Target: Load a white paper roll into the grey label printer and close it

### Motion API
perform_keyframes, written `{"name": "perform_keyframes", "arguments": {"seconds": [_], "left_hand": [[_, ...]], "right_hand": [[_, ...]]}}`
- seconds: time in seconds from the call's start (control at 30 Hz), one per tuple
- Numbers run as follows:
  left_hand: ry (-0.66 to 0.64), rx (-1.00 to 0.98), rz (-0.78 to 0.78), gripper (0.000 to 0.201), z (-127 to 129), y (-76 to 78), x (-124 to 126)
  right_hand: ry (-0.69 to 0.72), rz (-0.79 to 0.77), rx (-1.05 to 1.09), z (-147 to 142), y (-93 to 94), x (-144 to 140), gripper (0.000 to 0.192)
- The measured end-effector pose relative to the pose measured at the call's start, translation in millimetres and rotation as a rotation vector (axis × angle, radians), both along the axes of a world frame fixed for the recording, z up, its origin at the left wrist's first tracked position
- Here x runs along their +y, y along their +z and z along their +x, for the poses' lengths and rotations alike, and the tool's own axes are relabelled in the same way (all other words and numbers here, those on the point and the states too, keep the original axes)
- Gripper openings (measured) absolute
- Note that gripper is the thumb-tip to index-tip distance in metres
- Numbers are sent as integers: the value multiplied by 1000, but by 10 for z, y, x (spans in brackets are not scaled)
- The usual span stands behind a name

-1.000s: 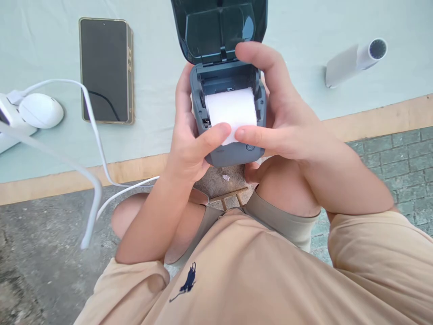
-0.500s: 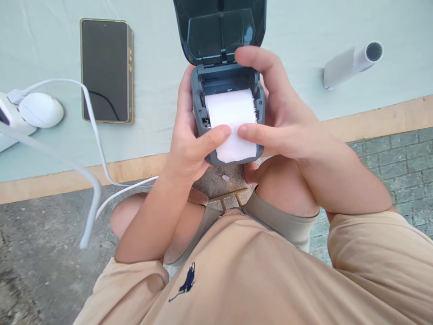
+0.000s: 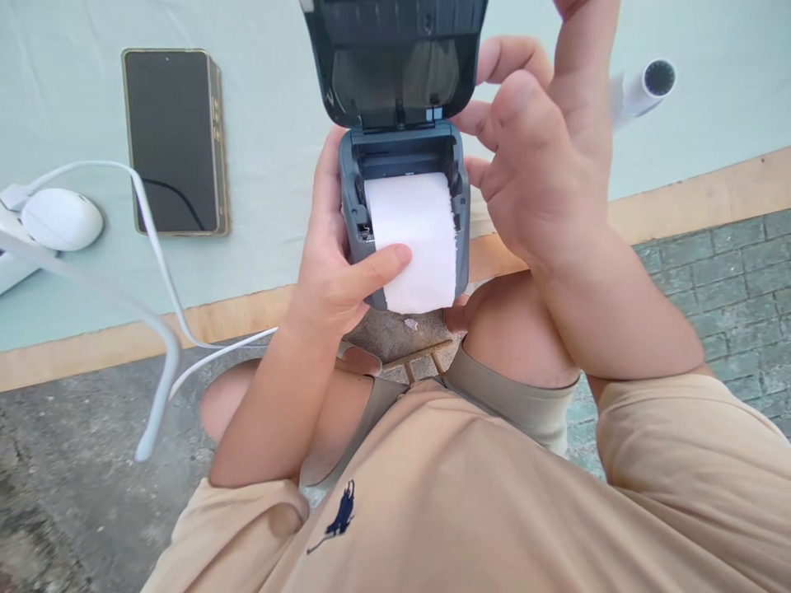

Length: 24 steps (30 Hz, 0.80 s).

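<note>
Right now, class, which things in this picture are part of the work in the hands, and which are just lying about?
In hand:
printer, lid open
paper roll, inside it
left hand, thumb on the paper
right hand, raised beside the lid

Lying about:
phone
white cable
white mouse
white tube

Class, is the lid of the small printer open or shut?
Open: the lid stands tipped back, baring the paper roll inside the printer.

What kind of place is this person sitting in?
Probably an outdoor or semi-outdoor spot at a low table: grey brick paving and rough concrete ground lie underfoot, and a pale green cloth-covered wooden table holds a black smartphone, not a proper desk setup.
</note>
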<state>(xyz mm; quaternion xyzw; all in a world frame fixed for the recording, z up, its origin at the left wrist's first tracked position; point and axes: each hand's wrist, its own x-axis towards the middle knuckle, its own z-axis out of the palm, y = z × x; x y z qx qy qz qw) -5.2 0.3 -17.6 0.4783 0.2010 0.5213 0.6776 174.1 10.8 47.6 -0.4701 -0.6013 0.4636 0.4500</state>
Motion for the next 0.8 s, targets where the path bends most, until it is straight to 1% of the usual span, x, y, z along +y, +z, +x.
{"name": "perform_keyframes", "arguments": {"seconds": [0.07, 0.13, 0.2, 0.27, 0.37, 0.43, 0.5, 0.57, 0.63, 0.67, 0.73, 0.8], "left_hand": [[2, 2, -40, 77, -14, -8, 3], [7, -16, -67, 81, -26, -42, 26], [-25, -39, -13, 86, -31, -92, 58], [-43, -42, 22, 84, -26, -123, 78], [-28, -66, -15, 79, -9, -92, 55], [-31, -62, -39, 78, 0, -35, 18], [-31, -60, -38, 77, 4, 17, -12], [-26, -57, -34, 76, 4, 40, -23], [-14, -54, -26, 75, 3, 27, -13], [-12, -59, -13, 74, 4, 10, -4], [-28, -89, 32, 74, 10, -32, 15], [-12, -101, 41, 72, 20, -67, 25]], "right_hand": [[-31, 111, 35, -60, -10, -42, 47], [-34, 140, 50, -123, -6, -105, 33], [-54, 141, 48, -153, 1, -151, 33], [-57, 134, 45, -146, -2, -161, 35], [-4, 154, 93, -103, -26, -121, 32], [46, 137, 169, -76, -46, -86, 35], [57, 65, 212, -58, -62, -65, 38], [41, -6, 199, -54, -75, -63, 37], [60, -20, 170, -65, -86, -79, 34], [97, -31, 147, -74, -89, -91, 39], [190, -38, 90, -94, -91, -120, 55], [259, -42, 30, -107, -84, -147, 62]]}}
